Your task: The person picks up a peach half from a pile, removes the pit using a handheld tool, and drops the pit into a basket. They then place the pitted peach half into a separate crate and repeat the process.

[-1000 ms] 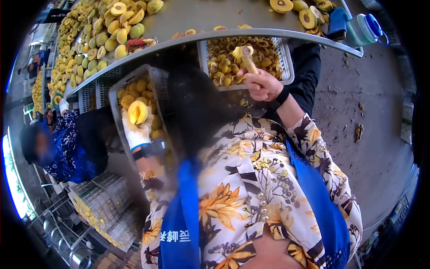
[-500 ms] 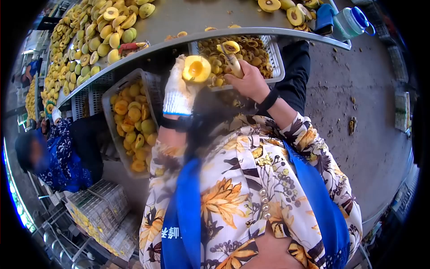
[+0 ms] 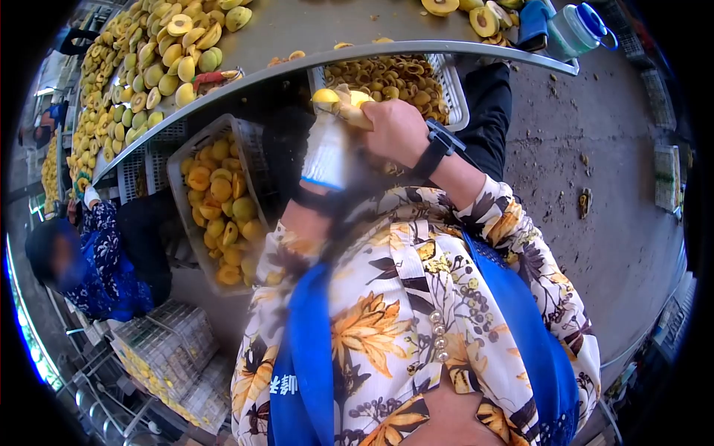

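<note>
In a white knitted glove, my left hand (image 3: 326,141) is closed around a yellow peach half (image 3: 325,97), whose flesh shows at the fingertips. My bare right hand (image 3: 398,130) presses up against it, gripping the pale handle (image 3: 352,114) of a pitting tool. The tool's metal end is hidden between the hands and fruit. Just beyond them, under the table edge, a white crate (image 3: 457,100) holds pits and fruit scraps (image 3: 401,78).
A metal table (image 3: 312,22) with a raised rim carries heaped peach halves (image 3: 171,59). Left stands a crate (image 3: 178,182) of pitted halves (image 3: 219,201). A water jug (image 3: 576,33) sits at the table's right corner. Another person (image 3: 97,253) sits at far left.
My right hand has swung left with the pitting tool, away from above the scrap crate, and meets the peach half in my left hand. The fruit piece on the tool's end is no longer visible.
</note>
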Motion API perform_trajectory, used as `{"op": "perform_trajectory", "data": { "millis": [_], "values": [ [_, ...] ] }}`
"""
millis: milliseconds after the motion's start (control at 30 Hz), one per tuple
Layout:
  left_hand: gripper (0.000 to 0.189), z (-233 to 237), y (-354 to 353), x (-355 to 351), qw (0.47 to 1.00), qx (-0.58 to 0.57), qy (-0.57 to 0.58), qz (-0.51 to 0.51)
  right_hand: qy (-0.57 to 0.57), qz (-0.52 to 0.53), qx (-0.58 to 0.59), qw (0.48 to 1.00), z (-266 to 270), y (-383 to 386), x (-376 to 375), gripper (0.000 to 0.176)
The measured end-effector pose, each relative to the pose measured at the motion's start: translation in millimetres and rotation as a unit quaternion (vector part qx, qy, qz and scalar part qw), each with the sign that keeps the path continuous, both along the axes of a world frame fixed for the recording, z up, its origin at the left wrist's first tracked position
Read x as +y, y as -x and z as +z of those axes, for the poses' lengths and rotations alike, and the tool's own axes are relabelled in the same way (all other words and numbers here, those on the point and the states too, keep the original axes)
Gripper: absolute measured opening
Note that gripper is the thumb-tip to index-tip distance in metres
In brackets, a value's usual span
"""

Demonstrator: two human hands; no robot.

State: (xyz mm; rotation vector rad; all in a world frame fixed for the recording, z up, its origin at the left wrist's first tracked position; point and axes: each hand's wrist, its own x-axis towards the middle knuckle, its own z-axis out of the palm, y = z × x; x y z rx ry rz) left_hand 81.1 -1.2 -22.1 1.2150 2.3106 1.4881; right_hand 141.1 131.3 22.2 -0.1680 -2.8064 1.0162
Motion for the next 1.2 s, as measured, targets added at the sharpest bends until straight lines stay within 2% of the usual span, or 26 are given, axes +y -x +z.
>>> {"op": "perform_trajectory", "data": {
  "millis": [67, 133, 167, 200, 233, 300, 367, 400, 433, 467, 533, 567, 600, 633, 667, 733, 800, 867, 900, 1067, 1100, 1200],
  "values": [
    [0.032, 29, -12, 2, 0.984, 0.148, 0.084, 0.052, 0.026, -0.010, -0.019, 0.999, -2, 2, 3, 0.014],
    [0.032, 36, -20, 8, 0.993, -0.025, 0.040, 0.109, 0.075, -0.030, -0.052, 0.995, -12, 9, 12, 0.016],
    [0.032, 33, -21, 14, 0.958, -0.253, -0.037, 0.129, 0.100, -0.039, -0.069, 0.992, -16, 10, 16, 0.017],
    [0.032, 32, -22, 16, 0.867, -0.465, -0.111, 0.142, 0.192, -0.055, -0.099, 0.975, -18, 9, 18, 0.019],
    [0.031, 45, -24, 16, 0.822, -0.535, -0.144, 0.133, 0.281, -0.070, -0.129, 0.948, -16, 7, 21, 0.020],
    [0.032, 18, -16, 7, 0.897, -0.404, -0.144, 0.105, 0.422, -0.091, -0.167, 0.886, -8, 2, 23, 0.027],
    [0.034, 28, -6, -5, 0.782, -0.561, -0.240, 0.129, 0.383, -0.093, -0.136, 0.909, -11, -1, 23, 0.028],
    [0.034, 32, -5, -8, 0.782, -0.552, -0.243, 0.154, 0.365, -0.091, -0.120, 0.919, -13, 0, 21, 0.029],
    [0.034, 35, -3, -11, 0.782, -0.544, -0.245, 0.179, 0.399, -0.066, -0.088, 0.910, -13, -1, 16, 0.031],
    [0.034, 39, -3, -12, 0.781, -0.537, -0.246, 0.203, 0.355, -0.048, -0.070, 0.931, -13, -3, 10, 0.031],
    [0.034, 45, -6, -12, 0.808, -0.514, -0.220, 0.185, 0.259, -0.016, -0.029, 0.965, -11, -2, -2, 0.030],
    [0.034, 42, -6, -12, 0.825, -0.501, -0.194, 0.174, 0.229, 0.008, -0.084, 0.970, 0, -1, -3, 0.030],
    [0.035, 38, -5, -12, 0.841, -0.487, -0.167, 0.163, 0.201, 0.017, -0.082, 0.976, 2, 0, -4, 0.030],
    [0.033, 34, -7, -9, 0.841, -0.483, -0.205, 0.132, 0.173, 0.026, -0.080, 0.981, 3, 2, -5, 0.030],
    [0.033, 33, -8, -8, 0.816, -0.517, -0.219, 0.135, 0.144, 0.035, -0.079, 0.986, 5, 2, -4, 0.029],
    [0.031, 36, -14, -6, 0.761, -0.584, -0.244, 0.140, 0.214, 0.030, -0.171, 0.961, 16, 3, 1, 0.026],
    [0.031, 25, -19, -4, 0.821, -0.517, -0.203, 0.130, 0.290, 0.020, -0.240, 0.926, 23, 2, 7, 0.027],
    [0.032, 19, -21, -5, 0.869, -0.457, -0.141, 0.127, 0.223, 0.023, -0.204, 0.953, 9, 4, 7, 0.026],
    [0.033, 19, -22, -5, 0.864, -0.462, -0.154, 0.126, 0.189, 0.026, -0.186, 0.964, 4, 5, 6, 0.026],
    [0.035, 31, -25, -4, 0.820, -0.519, -0.213, 0.111, 0.252, 0.027, -0.209, 0.944, 3, 1, 6, 0.027],
    [0.035, 31, -26, -4, 0.834, -0.501, -0.202, 0.110, 0.269, 0.030, -0.210, 0.940, 3, 0, 6, 0.027],
    [0.036, 21, -28, -7, 0.879, -0.437, -0.156, 0.109, 0.205, 0.049, -0.194, 0.958, 5, 0, 7, 0.027]
  ]
}}
